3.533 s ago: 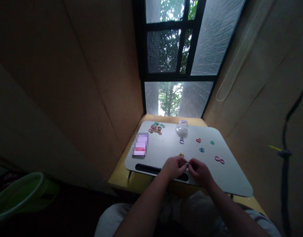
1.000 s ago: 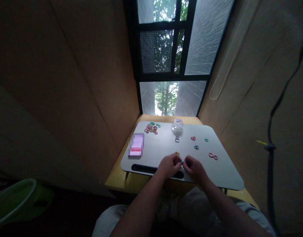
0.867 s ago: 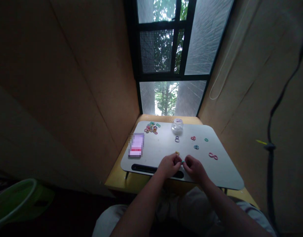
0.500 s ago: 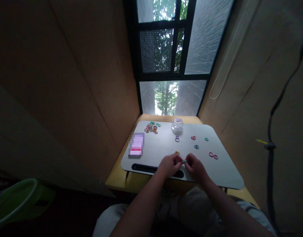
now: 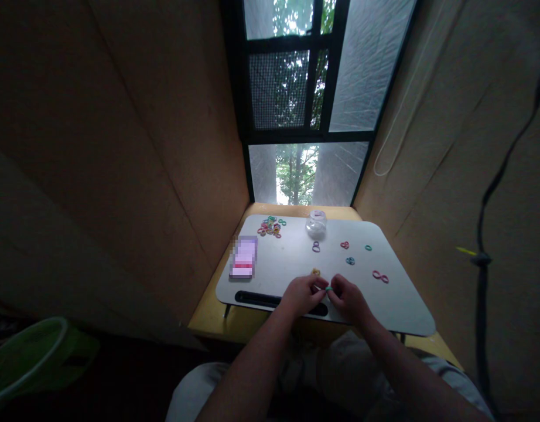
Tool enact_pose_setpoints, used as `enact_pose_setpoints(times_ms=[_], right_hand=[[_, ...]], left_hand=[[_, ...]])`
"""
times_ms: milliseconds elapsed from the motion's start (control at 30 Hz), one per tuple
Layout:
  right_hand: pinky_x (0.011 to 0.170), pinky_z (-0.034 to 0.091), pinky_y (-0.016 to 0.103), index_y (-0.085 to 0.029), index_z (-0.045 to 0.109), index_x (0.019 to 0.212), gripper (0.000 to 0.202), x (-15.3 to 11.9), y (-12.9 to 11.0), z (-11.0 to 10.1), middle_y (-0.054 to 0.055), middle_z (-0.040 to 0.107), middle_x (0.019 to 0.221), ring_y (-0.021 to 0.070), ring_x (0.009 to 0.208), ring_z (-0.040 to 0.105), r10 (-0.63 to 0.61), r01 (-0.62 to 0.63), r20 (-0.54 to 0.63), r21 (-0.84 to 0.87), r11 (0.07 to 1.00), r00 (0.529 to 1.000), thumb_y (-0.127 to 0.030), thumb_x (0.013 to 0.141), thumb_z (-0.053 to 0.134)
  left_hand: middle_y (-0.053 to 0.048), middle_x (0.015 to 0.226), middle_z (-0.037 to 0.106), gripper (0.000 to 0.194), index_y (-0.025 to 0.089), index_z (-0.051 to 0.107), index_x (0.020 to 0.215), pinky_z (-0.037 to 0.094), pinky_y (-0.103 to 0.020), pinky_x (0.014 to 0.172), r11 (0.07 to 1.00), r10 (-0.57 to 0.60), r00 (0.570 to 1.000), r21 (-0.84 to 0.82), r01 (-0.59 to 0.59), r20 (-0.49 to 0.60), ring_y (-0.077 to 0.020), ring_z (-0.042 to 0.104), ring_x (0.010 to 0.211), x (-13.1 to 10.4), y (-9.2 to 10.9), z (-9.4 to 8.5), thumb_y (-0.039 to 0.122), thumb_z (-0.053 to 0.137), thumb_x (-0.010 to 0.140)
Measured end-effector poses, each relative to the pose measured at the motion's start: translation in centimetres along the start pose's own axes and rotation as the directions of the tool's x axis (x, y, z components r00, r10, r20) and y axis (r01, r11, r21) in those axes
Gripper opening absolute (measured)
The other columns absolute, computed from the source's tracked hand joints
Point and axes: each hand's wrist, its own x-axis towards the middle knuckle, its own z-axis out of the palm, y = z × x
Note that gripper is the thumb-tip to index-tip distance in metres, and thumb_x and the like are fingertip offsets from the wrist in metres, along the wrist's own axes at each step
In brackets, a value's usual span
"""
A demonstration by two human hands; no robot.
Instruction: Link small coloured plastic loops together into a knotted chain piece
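Observation:
My left hand [image 5: 303, 293] and my right hand [image 5: 347, 298] meet over the near part of a white lap table [image 5: 279, 258]. Their fingertips pinch a small green band [image 5: 328, 288] between them, largely covered by the fingers. Just beyond my left fingers lie yellow bands [image 5: 315, 272]. Farther off are purple bands [image 5: 315, 247], red bands [image 5: 344, 245], blue bands [image 5: 349, 261], a single green band [image 5: 368, 248] and pink bands [image 5: 380, 276]. A mixed heap of colored bands [image 5: 270, 227] sits at the far left.
A clear jar [image 5: 316, 224] stands at the table's far edge. A phone [image 5: 243, 258] with a blurred screen lies on the left. The table has a black slot [image 5: 257, 299] along its near edge. A green basket [image 5: 41, 363] is at lower left, and a dark cord [image 5: 483, 281] hangs at right.
My fingertips have shifted slightly around the green band, my right hand a little to the left. Everything on the table stays where it was.

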Motion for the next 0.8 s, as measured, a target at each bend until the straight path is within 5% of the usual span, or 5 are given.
enact_pose_setpoints(times_ms=[800], right_hand=[[0.051,0.031,0.023,-0.022,0.041,0.069,0.018,-0.17,-0.34,-0.18,-0.006,0.043,0.057,0.0106,0.052,0.040,-0.029,0.028,0.038,0.036,0.999,0.999,-0.028,0.080,0.054]], left_hand=[[0.000,0.074,0.067,0.011,0.019,0.066,0.086,0.040,-0.022,0.060,0.999,0.014,0.997,0.050,-0.010,-0.071,-0.0121,0.056,0.063,-0.01,-0.33,0.16,0.019,0.059,0.078]])
